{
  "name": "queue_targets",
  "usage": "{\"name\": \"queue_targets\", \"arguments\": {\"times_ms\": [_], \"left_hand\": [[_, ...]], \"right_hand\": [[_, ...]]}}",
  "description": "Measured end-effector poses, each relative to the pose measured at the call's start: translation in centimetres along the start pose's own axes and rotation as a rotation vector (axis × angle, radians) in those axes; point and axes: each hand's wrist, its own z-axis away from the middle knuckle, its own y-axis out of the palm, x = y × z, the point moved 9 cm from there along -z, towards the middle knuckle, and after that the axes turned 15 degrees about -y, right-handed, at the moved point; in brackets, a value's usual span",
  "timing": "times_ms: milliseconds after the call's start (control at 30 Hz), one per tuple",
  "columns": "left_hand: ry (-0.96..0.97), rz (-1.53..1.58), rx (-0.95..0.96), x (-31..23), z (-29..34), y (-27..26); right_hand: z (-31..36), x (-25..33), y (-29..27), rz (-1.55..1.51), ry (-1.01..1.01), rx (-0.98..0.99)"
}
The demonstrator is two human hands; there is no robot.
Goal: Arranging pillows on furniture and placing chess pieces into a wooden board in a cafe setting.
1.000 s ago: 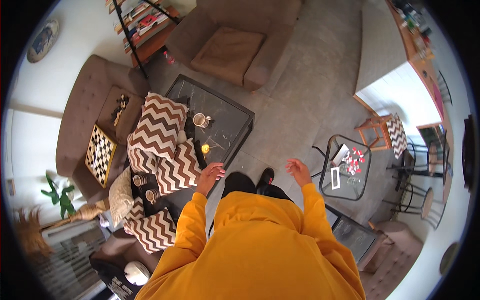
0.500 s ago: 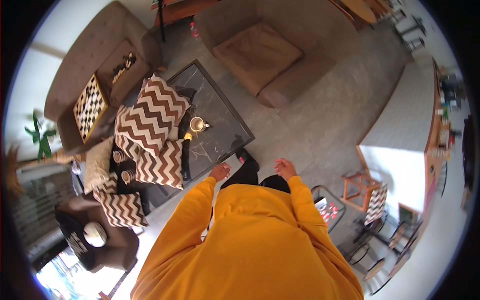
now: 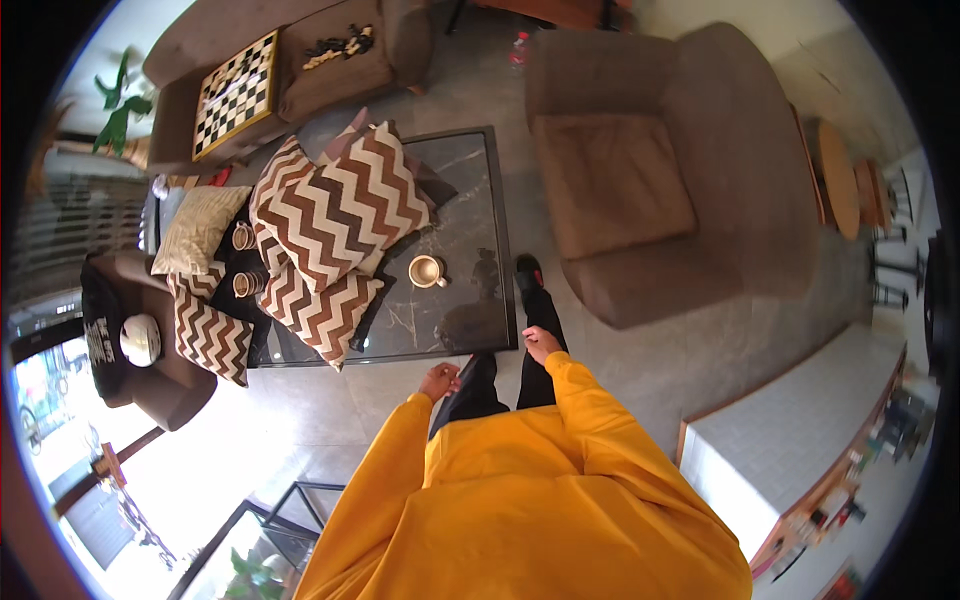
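Note:
My left hand (image 3: 440,381) hangs below the near edge of the dark marble-topped coffee table (image 3: 470,190), its fingers loosely bent and apart, holding nothing. My right hand (image 3: 541,343) is beside the table's near right corner, above my right leg, also empty with its fingers slack. Nearest to the hands on the tabletop is a cup (image 3: 426,271) with a pale drink in it. Left of the cup, zigzag-patterned cushions (image 3: 345,215) lie heaped on the table. Two more cups (image 3: 248,284) stand at the left side of that heap.
A brown armchair (image 3: 640,180) stands right of the table. On the brown sofa (image 3: 300,30) at the far left lie a chessboard (image 3: 236,95) and chess pieces (image 3: 340,47). A small chair holding a helmet (image 3: 140,340) is at left. A white counter (image 3: 770,440) is at lower right.
My body has turned right and stepped up along the table, so the armchair now faces me more squarely. Both hands have swung with the step and stay empty.

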Motion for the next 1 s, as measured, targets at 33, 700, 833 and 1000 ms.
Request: {"name": "queue_targets", "arguments": {"times_ms": [33, 700, 833, 1000], "left_hand": [[0.045, 0.078, -0.039, -0.1, -0.2, -0.4], [-0.302, 1.247, -0.322, 4.4, -12.3, 2.2], [-0.262, 1.308, -0.362, 4.8, -12.7, 2.1], [-0.206, 0.974, -0.463, 4.2, -12.7, 0.5]], "right_hand": [[-1.5, 0.1, -0.5, -0.011, -0.032, -0.018], [-20.9, -4.1, 2.3, -0.007, 0.149, 0.199], [-20.9, -5.8, 3.1, -0.068, 0.24, 0.181], [-20.9, -6.8, 3.5, -0.145, 0.161, 0.19]]}}
